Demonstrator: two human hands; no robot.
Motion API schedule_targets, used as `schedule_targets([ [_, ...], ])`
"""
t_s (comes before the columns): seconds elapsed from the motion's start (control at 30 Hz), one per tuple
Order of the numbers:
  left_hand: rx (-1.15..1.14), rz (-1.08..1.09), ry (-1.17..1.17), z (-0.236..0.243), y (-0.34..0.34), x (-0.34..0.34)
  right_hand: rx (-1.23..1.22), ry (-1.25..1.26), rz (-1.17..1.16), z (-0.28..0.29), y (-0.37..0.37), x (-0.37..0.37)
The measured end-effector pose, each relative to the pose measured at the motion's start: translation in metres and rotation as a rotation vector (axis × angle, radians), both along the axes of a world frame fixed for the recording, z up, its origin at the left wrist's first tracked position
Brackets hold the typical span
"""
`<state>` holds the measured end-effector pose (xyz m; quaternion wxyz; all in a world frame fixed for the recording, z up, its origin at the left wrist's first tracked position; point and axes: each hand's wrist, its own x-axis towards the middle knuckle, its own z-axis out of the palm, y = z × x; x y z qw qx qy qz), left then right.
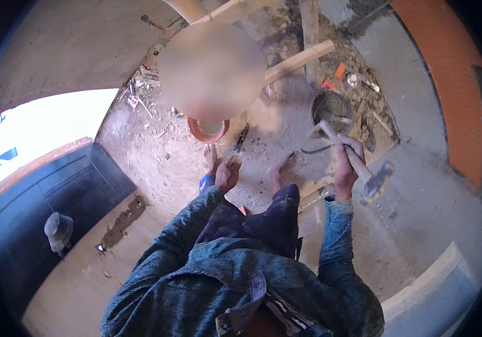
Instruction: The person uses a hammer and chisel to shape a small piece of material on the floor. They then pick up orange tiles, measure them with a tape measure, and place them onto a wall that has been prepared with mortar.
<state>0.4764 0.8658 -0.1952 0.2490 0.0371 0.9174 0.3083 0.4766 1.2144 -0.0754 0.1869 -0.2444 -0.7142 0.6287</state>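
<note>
My right hand (pixel 346 164), raised at the right, is wrapped round the wooden handle of a hammer (pixel 377 183). Its grey metal head points down and to the right. In the middle, my left hand (pixel 228 174) is closed in front of my body; whatever its fingers hold is too small to make out. Just beyond it a slim black hand tool (pixel 242 136) appears on the dusty floor. A reddish bucket (pixel 192 132) with pale contents stands past my bare foot. A thin curved dark rod (pixel 317 150) lies left of my right hand.
A dark round pan (pixel 331 106) sits at the far right, near orange pieces (pixel 340 71) and rubble. Wooden beams (pixel 300 62) cross the far side, partly behind a blurred patch. A grey metal pot (pixel 59 231) is on the left, by a dark panel (pixel 21 208).
</note>
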Motion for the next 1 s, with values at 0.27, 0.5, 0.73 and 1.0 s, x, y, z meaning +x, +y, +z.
schedule_targets([
  [0.27,0.223,-0.178,0.02,-0.083,-0.1,-0.023,-0.368,-0.309,-0.289,-0.066,-0.141,0.027],
  [0.5,0.317,-0.166,-0.177,-0.243,-0.083,-0.058,-0.296,-0.496,-0.192,-0.17,-0.181,0.052],
  [0.73,0.23,-0.26,-0.166,-0.414,0.032,-0.065,-0.079,-0.509,-0.117,-0.328,-0.15,0.094],
  [1.0,0.287,-0.327,-0.129,-0.599,0.088,-0.054,0.055,-0.432,-0.163,-0.536,-0.137,0.151],
])
